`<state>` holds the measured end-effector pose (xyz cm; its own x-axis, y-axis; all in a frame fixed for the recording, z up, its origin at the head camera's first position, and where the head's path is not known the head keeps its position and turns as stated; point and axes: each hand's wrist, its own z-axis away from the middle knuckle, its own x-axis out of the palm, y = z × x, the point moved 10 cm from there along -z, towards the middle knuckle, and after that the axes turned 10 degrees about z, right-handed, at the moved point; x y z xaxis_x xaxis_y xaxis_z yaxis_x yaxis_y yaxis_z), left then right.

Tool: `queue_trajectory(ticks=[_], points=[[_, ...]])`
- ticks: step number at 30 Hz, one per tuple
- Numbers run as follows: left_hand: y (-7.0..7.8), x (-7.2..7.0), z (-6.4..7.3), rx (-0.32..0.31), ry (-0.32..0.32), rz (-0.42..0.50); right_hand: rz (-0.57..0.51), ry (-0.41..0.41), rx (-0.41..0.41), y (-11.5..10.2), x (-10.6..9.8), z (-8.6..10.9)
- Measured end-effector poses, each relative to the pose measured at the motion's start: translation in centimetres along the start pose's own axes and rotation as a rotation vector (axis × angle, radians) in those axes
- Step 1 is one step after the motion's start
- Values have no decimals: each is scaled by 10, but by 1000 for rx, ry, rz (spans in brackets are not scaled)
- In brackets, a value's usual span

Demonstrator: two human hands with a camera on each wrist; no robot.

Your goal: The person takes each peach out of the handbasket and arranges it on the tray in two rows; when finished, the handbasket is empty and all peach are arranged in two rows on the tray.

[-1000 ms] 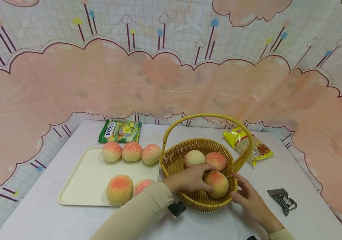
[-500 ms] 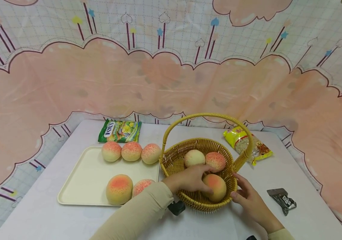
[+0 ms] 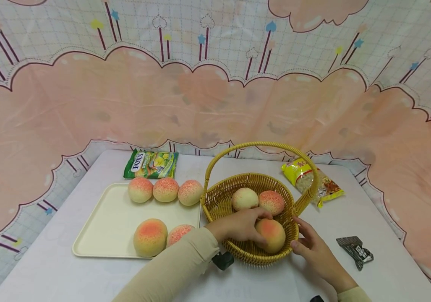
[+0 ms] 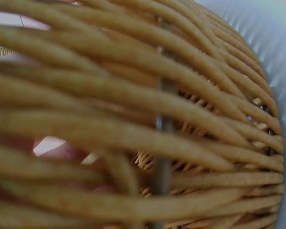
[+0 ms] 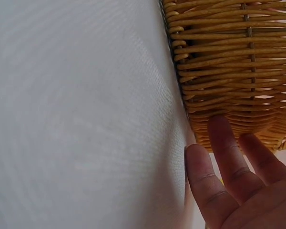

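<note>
Inside the golden wicker basket [image 3: 251,180], the left hand [image 3: 243,226] holds its grip curled around a round orange-topped peach [image 3: 274,235]; the right hand [image 3: 319,256], fingers extended, touches outside, apparently steadying.

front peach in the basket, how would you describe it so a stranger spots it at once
In the head view, find the wicker basket with a tall arched handle, right of the cream tray. Inside it, the front peach lies nearest the camera. A solid orange blush on top sets it apart from the pale peach and red-speckled peach behind it.
</note>
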<state>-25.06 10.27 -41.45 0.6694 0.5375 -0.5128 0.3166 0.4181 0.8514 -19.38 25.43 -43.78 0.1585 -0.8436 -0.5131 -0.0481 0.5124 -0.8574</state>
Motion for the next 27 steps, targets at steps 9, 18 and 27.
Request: queue_trajectory(ticks=[9,18,27], points=[[3,-2,1,29,7,21,16,-14,25,3,0,0],[20,-28,18,81,40,57,27,-19,36,2,1,-1],[29,-52,34,120,74,41,34,7,22,0,0,0]])
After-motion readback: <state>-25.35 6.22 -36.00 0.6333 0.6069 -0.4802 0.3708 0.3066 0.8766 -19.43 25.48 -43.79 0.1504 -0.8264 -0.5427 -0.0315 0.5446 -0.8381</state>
